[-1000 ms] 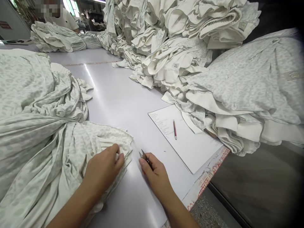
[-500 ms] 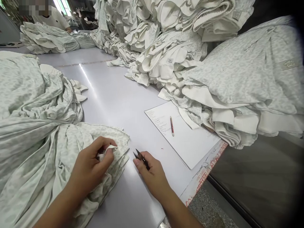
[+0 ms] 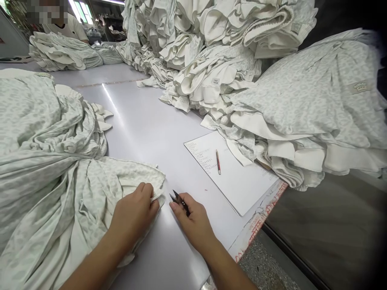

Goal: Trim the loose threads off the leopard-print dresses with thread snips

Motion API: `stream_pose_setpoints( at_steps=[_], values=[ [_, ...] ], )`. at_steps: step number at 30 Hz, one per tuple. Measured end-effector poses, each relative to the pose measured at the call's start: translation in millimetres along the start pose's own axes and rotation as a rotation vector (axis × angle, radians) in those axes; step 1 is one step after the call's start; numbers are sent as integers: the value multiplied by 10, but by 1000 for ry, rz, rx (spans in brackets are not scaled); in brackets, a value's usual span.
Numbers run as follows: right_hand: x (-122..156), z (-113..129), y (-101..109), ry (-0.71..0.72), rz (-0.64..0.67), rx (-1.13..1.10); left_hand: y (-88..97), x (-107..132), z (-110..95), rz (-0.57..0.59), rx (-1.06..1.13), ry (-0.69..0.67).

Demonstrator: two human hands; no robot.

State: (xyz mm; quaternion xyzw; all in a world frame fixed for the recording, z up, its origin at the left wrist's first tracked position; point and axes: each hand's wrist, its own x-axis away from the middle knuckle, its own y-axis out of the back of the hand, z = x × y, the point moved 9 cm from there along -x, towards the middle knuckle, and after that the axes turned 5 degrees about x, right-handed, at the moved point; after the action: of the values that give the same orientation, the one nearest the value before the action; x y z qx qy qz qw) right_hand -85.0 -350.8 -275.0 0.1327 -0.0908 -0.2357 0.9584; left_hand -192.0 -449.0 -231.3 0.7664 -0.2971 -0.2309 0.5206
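Observation:
My left hand (image 3: pixel 136 207) is closed on the edge of a pale green patterned fabric piece (image 3: pixel 139 171), part of a gathered bundle at the left. The fingertips pinch a fold near the bundle's right corner. Just right of it, my right hand (image 3: pixel 193 219) grips a pair of black thread snips (image 3: pixel 181 202). The two pointed blades stick out toward the upper left, slightly apart, close to the fabric but not touching it. A small gap of tabletop lies between the two hands.
A paper sheet (image 3: pixel 242 189) with printed lines bears a red pen (image 3: pixel 218 162) to the right. Piled fabric bundles (image 3: pixel 217 68) cover the table's back and right. The table edge (image 3: pixel 256 225) carries red lettering. A person (image 3: pixel 65 30) stands at the far left.
My left hand has moved right and slightly down along the fabric edge, now gripping a fold nearer the snips. My right hand stays in place with the snips.

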Motion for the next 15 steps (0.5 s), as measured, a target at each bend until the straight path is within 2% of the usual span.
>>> stream_pose_setpoints(
  at_steps=[7, 10, 15],
  values=[
    [52, 53, -82, 17, 46, -21, 489, 467, 96, -291, 297, -201],
    [159, 209, -218, 76, 133, -34, 543, 615, 110, -338, 364, -280],
    [325, 479, -401, 174, 244, -20, 528, 675, 112, -348, 414, -310]
  ],
)
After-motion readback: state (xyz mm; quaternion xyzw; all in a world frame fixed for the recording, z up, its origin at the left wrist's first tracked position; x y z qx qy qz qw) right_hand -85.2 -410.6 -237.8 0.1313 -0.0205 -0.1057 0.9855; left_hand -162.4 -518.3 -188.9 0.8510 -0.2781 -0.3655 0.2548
